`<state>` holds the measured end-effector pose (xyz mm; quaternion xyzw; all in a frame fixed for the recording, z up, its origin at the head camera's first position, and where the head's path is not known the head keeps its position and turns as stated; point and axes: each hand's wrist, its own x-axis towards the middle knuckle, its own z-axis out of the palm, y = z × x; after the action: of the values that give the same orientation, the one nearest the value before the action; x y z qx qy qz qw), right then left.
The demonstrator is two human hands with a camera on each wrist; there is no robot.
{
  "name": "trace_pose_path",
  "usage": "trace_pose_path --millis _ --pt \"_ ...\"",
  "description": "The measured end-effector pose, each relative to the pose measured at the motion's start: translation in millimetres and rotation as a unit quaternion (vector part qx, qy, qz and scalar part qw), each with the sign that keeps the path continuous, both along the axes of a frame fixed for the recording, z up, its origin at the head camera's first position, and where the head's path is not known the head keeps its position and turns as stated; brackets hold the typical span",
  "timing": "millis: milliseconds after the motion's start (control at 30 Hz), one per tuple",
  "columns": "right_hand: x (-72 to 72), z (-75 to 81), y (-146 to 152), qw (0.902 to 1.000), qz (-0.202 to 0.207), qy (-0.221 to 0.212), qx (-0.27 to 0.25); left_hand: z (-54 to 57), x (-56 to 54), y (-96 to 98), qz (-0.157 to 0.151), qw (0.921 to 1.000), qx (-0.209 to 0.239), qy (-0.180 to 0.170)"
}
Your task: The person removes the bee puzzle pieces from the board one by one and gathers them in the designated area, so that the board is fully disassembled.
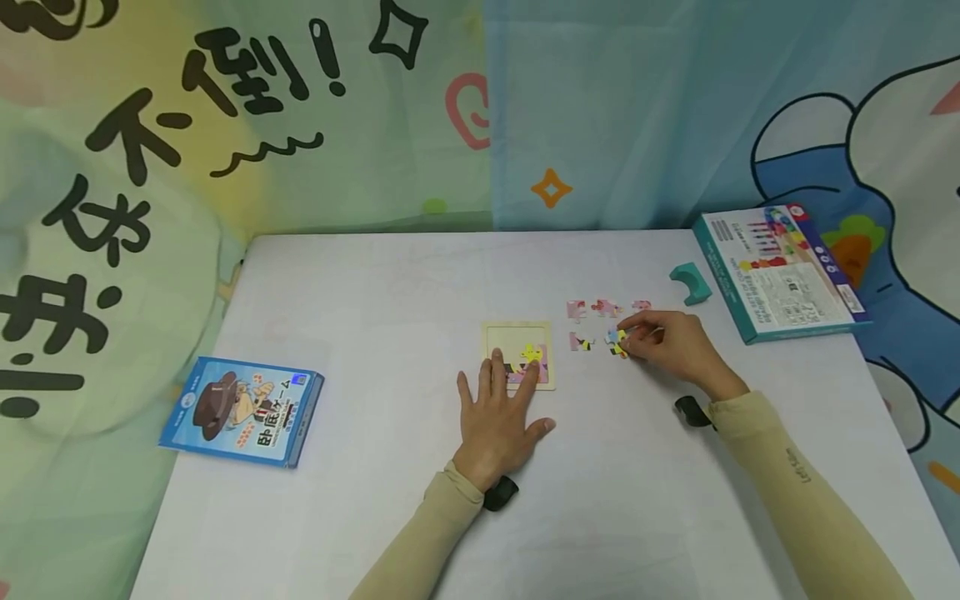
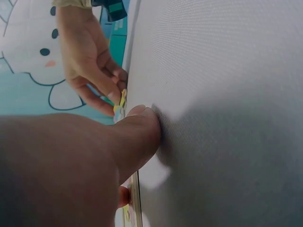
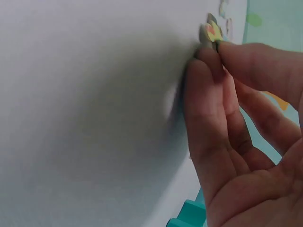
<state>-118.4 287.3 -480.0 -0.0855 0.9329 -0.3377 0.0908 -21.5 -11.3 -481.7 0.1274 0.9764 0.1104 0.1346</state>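
My left hand [image 1: 497,429] lies with fingers spread on the lower part of a small square puzzle tray [image 1: 517,326]. Several fitted pieces [image 1: 533,353] with yellow and pink print show inside the tray, partly covered by the fingers. To the right, my right hand [image 1: 672,348] pinches a yellow and blue puzzle piece [image 1: 615,339] between thumb and fingertips. The right wrist view shows the edge of that piece [image 3: 214,32] at the fingertips. Around it lie loose pink puzzle pieces [image 1: 576,309] and a piece with black and yellow print [image 1: 581,342].
A blue box [image 1: 243,408] with a hat picture lies at the left. At the back right lies a teal-edged box [image 1: 780,271], with a teal curved block [image 1: 692,282] beside it. A printed curtain [image 1: 600,108] hangs behind the white table [image 1: 360,317].
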Motion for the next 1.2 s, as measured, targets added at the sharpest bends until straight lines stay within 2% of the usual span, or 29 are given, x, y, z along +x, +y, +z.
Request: trace_pose_path --millis 233,567,767,933,1200 --pt "2.1 1.3 -1.5 0.9997 0.009 0.017 0.012 -1.5 -0.4 0.0 -0.002 1.0 -0.009 0.002" --pt "3.3 2.3 1.9 0.9995 0.029 -0.007 0.006 -3.9 -0.5 -0.1 -0.004 0.9998 -0.019 0.006" --pt "1.3 0.7 1.5 0.9997 0.017 -0.015 0.013 -2.1 -0.2 -1.2 -0.001 1.0 -0.001 -0.007" --pt "1.1 -2.5 0.2 0.9999 0.007 -0.005 0.012 -2.1 0.2 -3.4 -0.002 0.9996 0.02 -0.018" --pt "1.9 -3.8 -2.0 0.9997 0.008 0.011 0.021 1.1 1.2 -5.2 -0.014 0.9993 0.011 -0.034"
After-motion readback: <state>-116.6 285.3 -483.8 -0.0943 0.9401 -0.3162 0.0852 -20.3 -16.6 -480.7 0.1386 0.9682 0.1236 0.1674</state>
